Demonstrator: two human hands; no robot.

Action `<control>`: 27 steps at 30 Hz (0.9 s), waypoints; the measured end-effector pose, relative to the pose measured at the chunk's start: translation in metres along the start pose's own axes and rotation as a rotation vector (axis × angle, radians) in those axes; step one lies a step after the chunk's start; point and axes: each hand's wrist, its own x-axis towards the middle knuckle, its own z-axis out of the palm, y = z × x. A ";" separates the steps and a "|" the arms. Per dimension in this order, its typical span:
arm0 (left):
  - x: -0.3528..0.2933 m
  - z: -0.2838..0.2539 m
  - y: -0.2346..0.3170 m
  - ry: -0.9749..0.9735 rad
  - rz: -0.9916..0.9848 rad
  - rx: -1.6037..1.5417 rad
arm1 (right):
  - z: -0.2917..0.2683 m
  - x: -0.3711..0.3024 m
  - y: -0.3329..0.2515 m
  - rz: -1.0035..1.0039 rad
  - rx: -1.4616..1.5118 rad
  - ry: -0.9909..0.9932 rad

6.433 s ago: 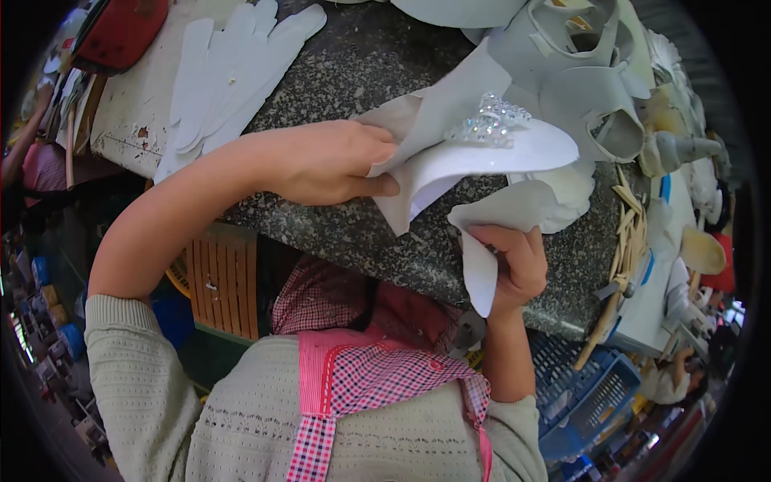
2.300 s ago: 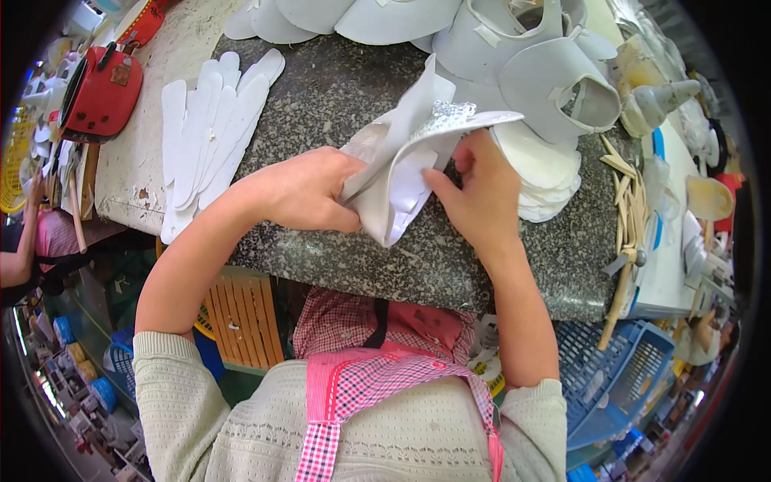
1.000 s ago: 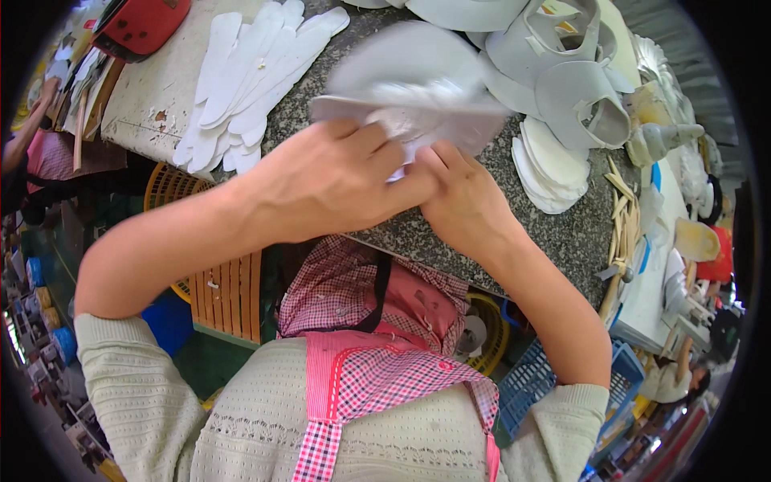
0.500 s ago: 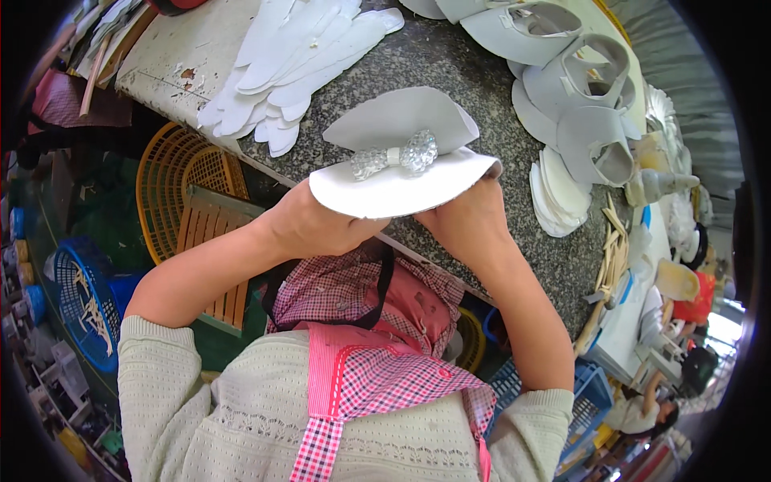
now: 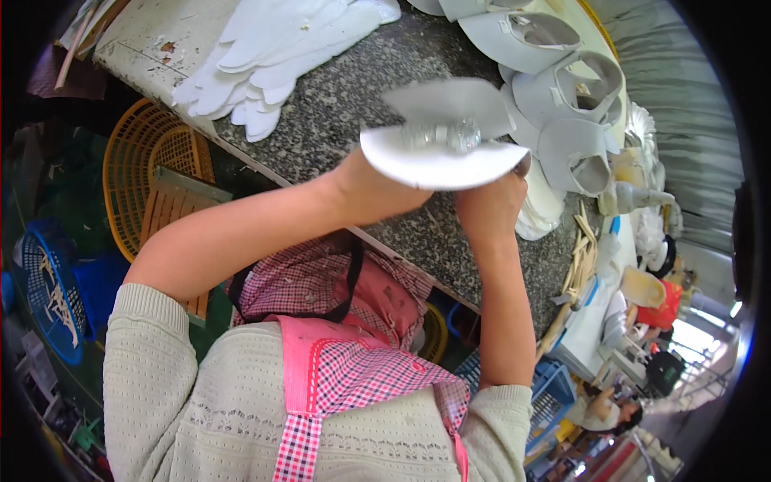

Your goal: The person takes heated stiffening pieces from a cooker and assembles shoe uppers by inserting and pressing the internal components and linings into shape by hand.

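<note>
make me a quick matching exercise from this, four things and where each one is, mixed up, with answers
Things:
1. bow-trimmed shoe upper
2. flat white insole-shaped pieces
3. round orange basket
4. light wooden sticks

Places:
A. along the right edge of the speckled tabletop
B. below the tabletop, at the picture's left
C. between the left hand and right hand
D. piled at the picture's top left

Pairs: 1-C, 2-D, 3-B, 4-A

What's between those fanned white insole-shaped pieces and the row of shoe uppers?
Bare speckled stone tabletop, as the head view shows, partly hidden behind the bow-trimmed upper held in the left hand and right hand.
</note>
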 end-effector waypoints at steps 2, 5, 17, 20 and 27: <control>0.014 0.009 0.001 0.068 0.112 0.317 | 0.001 0.002 0.003 0.164 -0.062 0.048; 0.015 0.012 0.005 -0.060 0.306 0.397 | 0.001 0.007 0.016 0.252 -0.001 0.018; 0.028 0.005 0.012 -0.151 0.109 -0.133 | -0.011 -0.015 0.037 0.084 0.432 0.022; 0.031 0.005 0.012 -0.179 0.086 -0.143 | -0.006 -0.013 0.047 0.123 0.207 -0.174; 0.051 0.011 0.010 -0.293 0.408 0.111 | 0.015 -0.028 0.058 0.101 0.187 0.083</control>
